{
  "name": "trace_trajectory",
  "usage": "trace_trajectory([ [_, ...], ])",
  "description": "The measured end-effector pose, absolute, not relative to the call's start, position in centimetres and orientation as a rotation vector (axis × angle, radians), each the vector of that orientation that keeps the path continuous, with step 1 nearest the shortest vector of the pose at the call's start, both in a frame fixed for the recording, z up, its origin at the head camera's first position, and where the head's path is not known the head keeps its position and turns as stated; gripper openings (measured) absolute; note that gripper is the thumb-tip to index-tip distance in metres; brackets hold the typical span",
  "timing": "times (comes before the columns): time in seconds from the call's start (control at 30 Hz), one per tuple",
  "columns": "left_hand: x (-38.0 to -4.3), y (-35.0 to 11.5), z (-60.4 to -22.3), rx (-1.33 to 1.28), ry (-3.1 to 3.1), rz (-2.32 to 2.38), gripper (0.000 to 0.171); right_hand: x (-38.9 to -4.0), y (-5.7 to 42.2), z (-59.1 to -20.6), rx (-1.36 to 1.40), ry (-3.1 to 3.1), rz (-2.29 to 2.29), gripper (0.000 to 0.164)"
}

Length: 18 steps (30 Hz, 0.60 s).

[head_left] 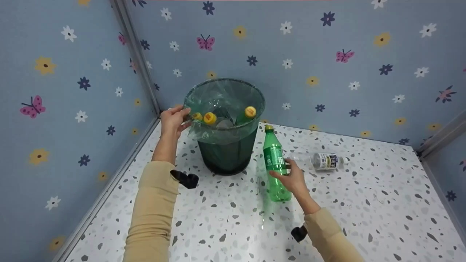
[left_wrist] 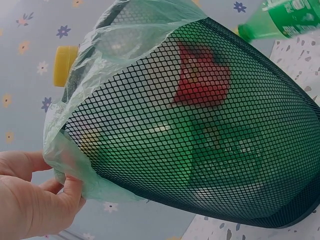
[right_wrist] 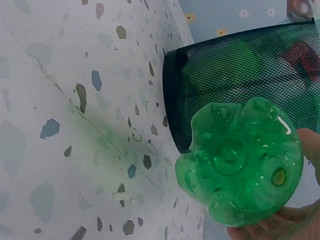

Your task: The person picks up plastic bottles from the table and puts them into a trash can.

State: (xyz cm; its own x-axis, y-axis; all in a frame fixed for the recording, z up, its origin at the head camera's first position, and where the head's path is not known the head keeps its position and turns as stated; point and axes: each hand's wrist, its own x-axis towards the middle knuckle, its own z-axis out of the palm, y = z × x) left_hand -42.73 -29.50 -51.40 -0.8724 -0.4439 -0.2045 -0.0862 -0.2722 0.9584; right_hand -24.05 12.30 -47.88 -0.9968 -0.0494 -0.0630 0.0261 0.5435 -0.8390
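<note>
My right hand [head_left: 292,179] grips a green plastic bottle [head_left: 275,154] with a yellow cap, held nearly upright to the right of the bin. Its lobed base [right_wrist: 240,162] faces the camera in the right wrist view. At the bin's left rim, my left hand [head_left: 174,120] pinches the edge of the thin green bin liner [left_wrist: 95,175] between thumb and fingers. The dark mesh bin [head_left: 228,156] holds several bottles; their yellow caps [head_left: 210,118] stick up near the rim. A red label [left_wrist: 204,77] shows through the mesh in the left wrist view.
A clear bottle [head_left: 326,161] with a printed label lies on its side on the speckled white surface [head_left: 367,203], right of the green bottle. Blue flowered walls [head_left: 309,43] stand behind the bin and at its left [head_left: 62,145].
</note>
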Motion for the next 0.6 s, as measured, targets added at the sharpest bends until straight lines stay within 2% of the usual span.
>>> trace_trajectory([
  [0.1, -43.0, -29.9, -51.9, 0.626, -1.702, -2.270, 0.052, -24.0, 12.8, -46.7, -0.063, 2.705, -1.458, 0.075],
  [0.33, -39.7, -28.1, -48.3, 0.646, -1.651, -2.347, 0.048, -24.2, 13.6, -43.6, -0.159, 2.747, -1.397, 0.078],
  [0.6, -38.0, -27.1, -46.8, 0.588, -1.668, -2.343, 0.051, -24.5, 14.0, -40.3, -0.225, 2.835, -1.361, 0.078],
])
